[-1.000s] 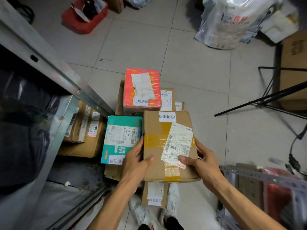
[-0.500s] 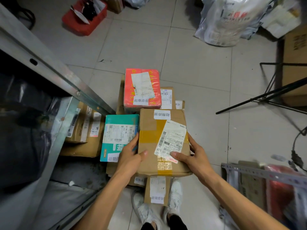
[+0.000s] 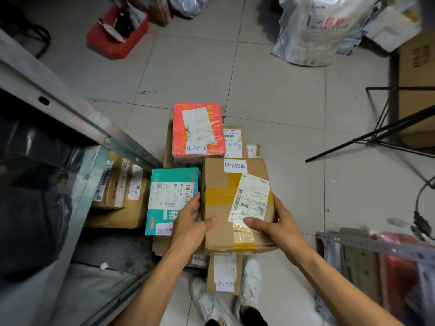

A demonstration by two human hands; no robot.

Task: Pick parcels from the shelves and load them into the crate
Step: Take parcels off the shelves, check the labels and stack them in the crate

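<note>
Left grip (image 3: 188, 229) and right grip (image 3: 280, 229) clasp one brown carton (image 3: 219, 203) beside one teal parcel (image 3: 171, 191), one red parcel (image 3: 197, 130), over grey tiled floor (image 3: 270, 90); one red bin (image 3: 117, 41) beyond.

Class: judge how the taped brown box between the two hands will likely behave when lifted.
Probably stiff: the brown box shows straight edges between the left hand and right hand. Its glossy yellow tape may be slippery; bare cardboard likely less so. Flat-sided, it should not roll.
</note>
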